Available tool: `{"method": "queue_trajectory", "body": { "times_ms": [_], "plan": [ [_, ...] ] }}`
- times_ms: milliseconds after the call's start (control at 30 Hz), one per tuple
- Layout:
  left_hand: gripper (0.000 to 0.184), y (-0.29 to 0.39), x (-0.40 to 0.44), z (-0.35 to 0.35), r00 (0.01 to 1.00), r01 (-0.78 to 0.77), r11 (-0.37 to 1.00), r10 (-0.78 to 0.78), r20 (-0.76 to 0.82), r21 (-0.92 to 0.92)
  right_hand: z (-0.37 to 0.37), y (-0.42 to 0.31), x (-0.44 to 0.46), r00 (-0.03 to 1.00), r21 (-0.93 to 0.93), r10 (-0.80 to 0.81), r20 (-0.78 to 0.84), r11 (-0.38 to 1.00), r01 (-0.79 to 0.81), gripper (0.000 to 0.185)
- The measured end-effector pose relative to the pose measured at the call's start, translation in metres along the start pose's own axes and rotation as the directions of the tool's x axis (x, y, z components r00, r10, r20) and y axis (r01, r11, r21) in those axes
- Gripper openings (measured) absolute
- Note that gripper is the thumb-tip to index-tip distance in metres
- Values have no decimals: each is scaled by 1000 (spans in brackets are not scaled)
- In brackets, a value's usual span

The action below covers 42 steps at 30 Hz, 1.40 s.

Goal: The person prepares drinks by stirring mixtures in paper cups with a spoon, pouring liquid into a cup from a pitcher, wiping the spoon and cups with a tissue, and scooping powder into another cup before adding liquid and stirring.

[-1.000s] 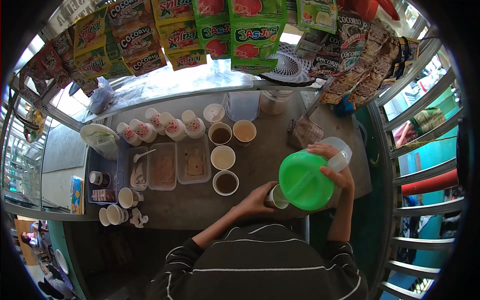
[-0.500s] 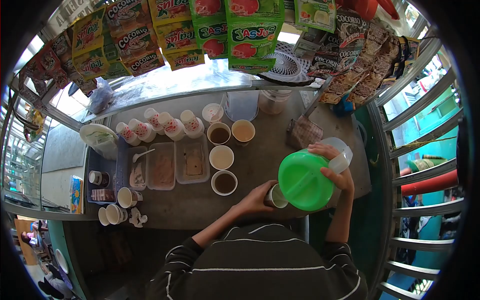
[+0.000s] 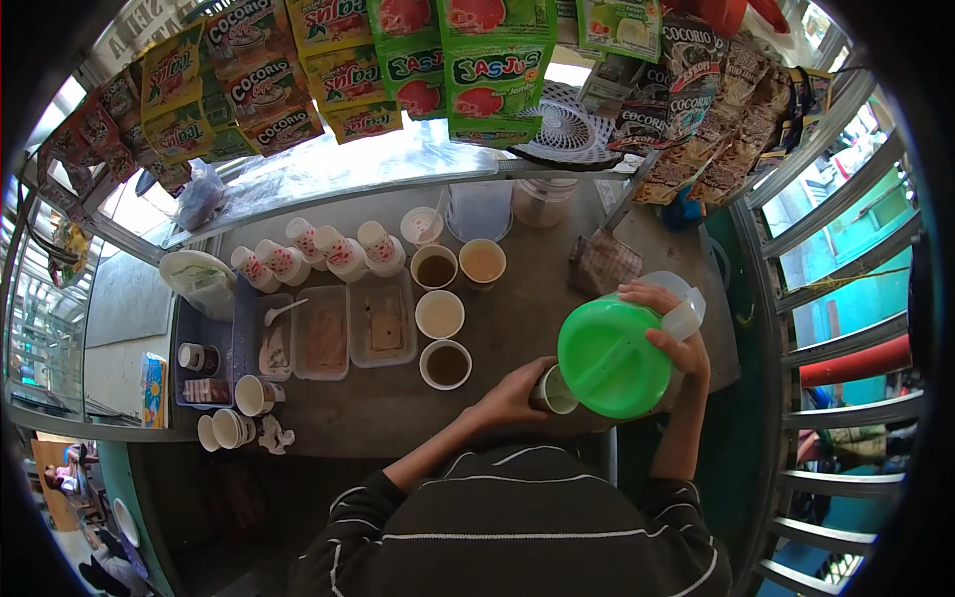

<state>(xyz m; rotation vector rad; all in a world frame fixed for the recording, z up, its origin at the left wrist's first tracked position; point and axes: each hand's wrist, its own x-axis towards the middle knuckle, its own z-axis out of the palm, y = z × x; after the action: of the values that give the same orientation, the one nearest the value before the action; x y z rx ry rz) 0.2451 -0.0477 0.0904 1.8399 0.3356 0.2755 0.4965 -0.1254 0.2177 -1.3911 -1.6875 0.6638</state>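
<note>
My left hand (image 3: pixel 514 394) is wrapped round a paper cup (image 3: pixel 560 391) near the counter's front edge. My right hand (image 3: pixel 671 326) grips a clear pitcher (image 3: pixel 678 289) with a green lid (image 3: pixel 615 356), its fingers by the handle and over the lid's edge. The lid faces up toward me and its left edge is right beside the cup's mouth. Whether liquid flows between them cannot be seen. Left of my hands stand several filled cups, among them a dark one (image 3: pixel 445 365), a pale one (image 3: pixel 439 314) and a tan one (image 3: pixel 481 262).
Stacks of printed cups (image 3: pixel 341 253) lie behind open plastic tubs (image 3: pixel 321 332). A blue basket (image 3: pixel 215 328) stands at the left, with loose cups (image 3: pixel 233 427) in front. A checked cloth (image 3: pixel 606 261) lies behind the pitcher. Drink sachets (image 3: pixel 494 75) hang overhead.
The pitcher and my right hand have shifted slightly right, and a little more of the cup's mouth shows. My left hand keeps its hold on the cup.
</note>
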Motion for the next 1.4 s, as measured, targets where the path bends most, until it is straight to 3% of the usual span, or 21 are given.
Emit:
{"method": "queue_trajectory", "body": {
  "times_ms": [100, 167, 200, 267, 333, 533, 600, 633, 700, 767, 1000, 1200, 1267, 1333, 1367, 1400],
  "plan": [
    [81, 0, 5, 1, 1000, -25, 997, 26, 12, -72, -12, 4, -5, 1000, 86, 9, 1, 996, -9, 53],
    [82, 3, 10, 1, 999, -48, 991, 50, 12, -125, -21, 13, -15, 988, 279, 137, -71, 954, -112, 59],
    [82, 4, 12, 2, 997, -70, 982, 72, 8, -178, -24, 13, -17, 988, 278, 138, -73, 954, -113, 59],
    [84, -1, 19, 7, 993, -120, 976, 119, -17, -183, -29, 11, -19, 970, 468, 219, -109, 872, -145, 65],
    [86, -2, 27, 11, 985, -173, 967, 167, -46, -187, -31, 9, -26, 944, 517, 291, -156, 838, -173, 68],
    [88, -6, 39, 17, 972, -230, 938, 206, -116, -259, -43, 16, -35, 899, 555, 327, -290, 823, -120, 73],
    [88, -7, 35, 16, 960, -263, 918, 217, -178, -297, -47, 22, -40, 824, 562, 364, -435, 824, -67, 75],
    [88, -7, 32, 15, 960, -262, 918, 216, -179, -298, -50, 26, -43, 824, 562, 365, -434, 824, -69, 75],
    [87, -8, 25, 12, 947, -266, 927, 200, -253, -264, -60, 36, -51, 736, 768, 486, -471, 636, 71, 63],
    [86, -16, 16, 10, 944, -256, 925, 177, -278, -281, -74, 58, -64, 702, 724, 475, -530, 684, 83, 61],
    [83, -50, -7, 12, 928, -189, 932, 67, -367, -308, -97, 113, -104, 413, 308, 248, -876, 948, 84, 52],
    [84, -67, -11, 13, 919, -177, 972, 107, -380, -153, -104, 163, -149, 117, -77, -71, -991, 996, -47, 44],
    [85, -70, -13, 14, 920, -155, 976, 85, -383, -155, -62, 118, -130, 170, -85, -23, -985, 927, -365, 45],
    [85, -72, -13, 16, 921, -132, 978, 62, -385, -160, -15, 122, -125, -20, 247, 247, -969, 969, -13, 53],
    [85, -74, -14, 17, 920, -112, 979, 37, -390, -171, 4, 130, -130, -21, 251, 251, -968, 968, -14, 53],
    [85, -75, -15, 16, 919, -91, 979, 14, -393, -180, 22, 138, -136, -7, 72, 73, -997, 973, -218, 61]
  ]
}}
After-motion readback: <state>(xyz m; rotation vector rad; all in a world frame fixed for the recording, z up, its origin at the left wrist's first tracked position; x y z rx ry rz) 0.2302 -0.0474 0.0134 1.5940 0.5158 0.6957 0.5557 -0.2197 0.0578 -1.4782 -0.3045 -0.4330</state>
